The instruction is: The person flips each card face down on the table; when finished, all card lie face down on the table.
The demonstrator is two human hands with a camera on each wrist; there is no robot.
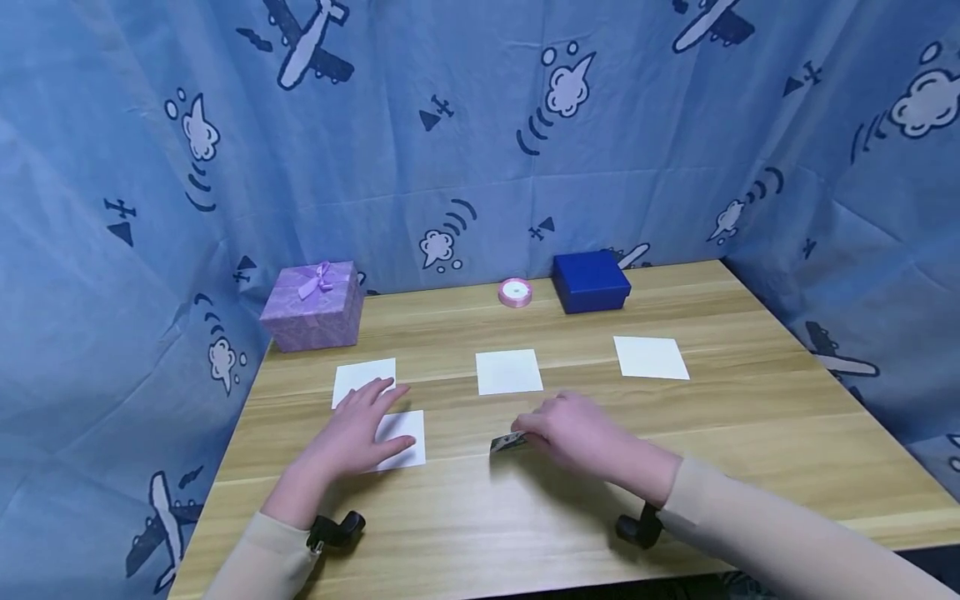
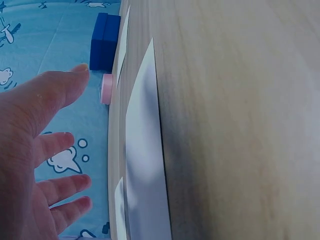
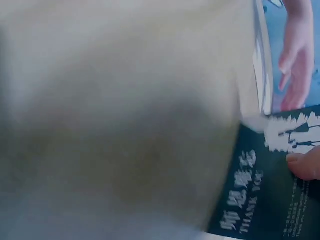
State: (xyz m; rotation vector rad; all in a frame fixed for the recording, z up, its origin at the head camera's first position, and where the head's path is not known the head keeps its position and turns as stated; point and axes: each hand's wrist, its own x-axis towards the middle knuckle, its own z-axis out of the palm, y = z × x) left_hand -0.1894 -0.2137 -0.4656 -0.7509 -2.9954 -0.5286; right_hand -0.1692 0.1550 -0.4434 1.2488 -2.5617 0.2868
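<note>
My right hand (image 1: pixel 573 433) pinches a dark green card (image 1: pixel 508 442) over the middle of the table. White "THANK YOU" lettering and a white picture show on the card (image 3: pixel 250 185) in the right wrist view, with the thumb (image 3: pixel 306 164) lying across its face. My left hand (image 1: pixel 360 429) hovers with spread fingers above a white paper sheet (image 1: pixel 405 440) at the left, holding nothing. Just behind it lies another white sheet (image 1: pixel 360 377), partly covered by the fingers in the head view.
Two more white sheets lie at the middle (image 1: pixel 508 372) and right (image 1: pixel 651 357) of the wooden table (image 1: pixel 750 417). Along the back stand a purple gift box (image 1: pixel 315 308) with a bow, a pink ribbon roll (image 1: pixel 515 292) and a blue box (image 1: pixel 590 283), before a blue patterned curtain (image 1: pixel 480 125).
</note>
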